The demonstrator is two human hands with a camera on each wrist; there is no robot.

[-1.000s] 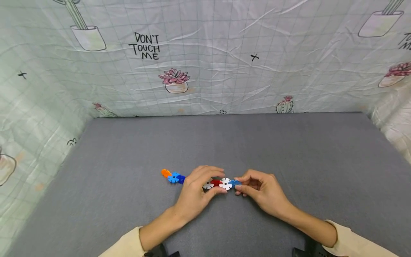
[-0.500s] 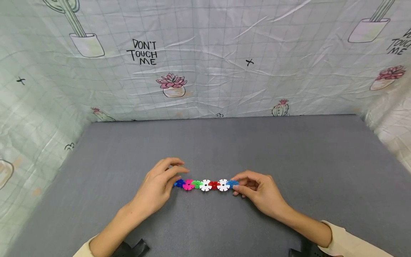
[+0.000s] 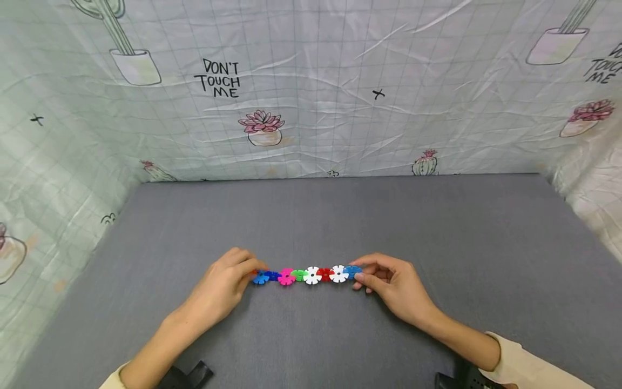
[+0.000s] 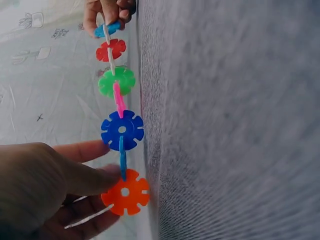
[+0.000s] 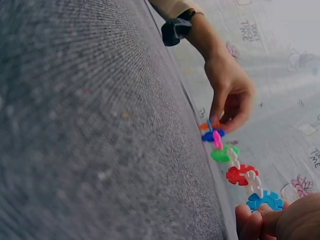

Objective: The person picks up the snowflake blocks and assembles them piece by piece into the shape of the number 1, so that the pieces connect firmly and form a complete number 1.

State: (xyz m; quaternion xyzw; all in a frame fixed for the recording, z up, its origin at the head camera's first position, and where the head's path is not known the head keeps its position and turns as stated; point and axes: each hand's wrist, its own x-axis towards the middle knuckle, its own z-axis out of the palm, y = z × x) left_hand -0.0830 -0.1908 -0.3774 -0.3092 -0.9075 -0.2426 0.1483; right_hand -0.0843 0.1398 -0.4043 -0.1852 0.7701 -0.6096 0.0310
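A chain of slotted flower-shaped discs (image 3: 286, 281) stretches between my two hands, low over the grey table. My left hand (image 3: 221, 286) pinches its left end at the orange disc (image 4: 137, 199), the thumb in front and fingers behind. At the other end, my right hand (image 3: 400, 286) holds the blue disc (image 5: 270, 201) between thumb and fingers. Between the ends come a light blue, a dark blue (image 4: 132, 127), a pink, a green (image 4: 122, 82), a white, a red (image 5: 235, 175) and another white disc, each slotted crosswise into its neighbour.
The grey tabletop (image 3: 340, 221) spreads around the hands. A white cloth printed with potted plants (image 3: 316, 108) hangs behind it and along both sides. Black wrist-worn gear (image 5: 176, 31) sits on the left wrist near the cream sleeve.
My left hand slid leftward from the chain's middle, let it show, then took the orange end. The chain's left end came down level with the right. My right hand kept its hold.
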